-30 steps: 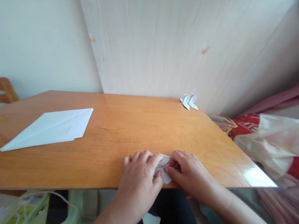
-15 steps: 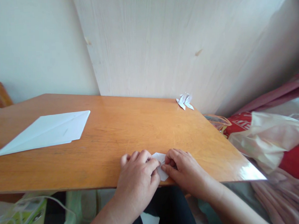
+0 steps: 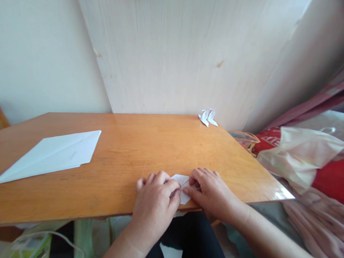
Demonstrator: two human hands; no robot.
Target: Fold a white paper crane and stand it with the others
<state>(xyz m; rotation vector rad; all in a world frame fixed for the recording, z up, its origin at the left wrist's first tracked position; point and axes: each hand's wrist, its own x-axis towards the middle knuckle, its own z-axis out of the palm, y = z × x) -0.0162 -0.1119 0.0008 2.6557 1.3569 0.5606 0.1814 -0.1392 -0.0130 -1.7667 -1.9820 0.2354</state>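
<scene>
A small folded piece of white paper (image 3: 183,178) lies at the table's front edge, between my two hands. My left hand (image 3: 156,194) covers its left side, fingers curled and the thumb and forefinger pressing on it. From the right, my right hand (image 3: 210,190) grips the paper with bent fingers, its thumb tip resting near the middle crease. Both hands hide much of the paper's outline.
A larger folded white sheet (image 3: 56,155) lies on the left of the wooden table (image 3: 127,146). Small folded paper pieces (image 3: 208,117) stand at the back right corner. Plastic bags (image 3: 298,154) and cloth are piled beyond the right edge. A wall panel (image 3: 157,53) rises behind.
The view has shifted slightly, so the table and its things sit a little further left. My right thumb has moved slightly over the small paper; both hands stay on it.
</scene>
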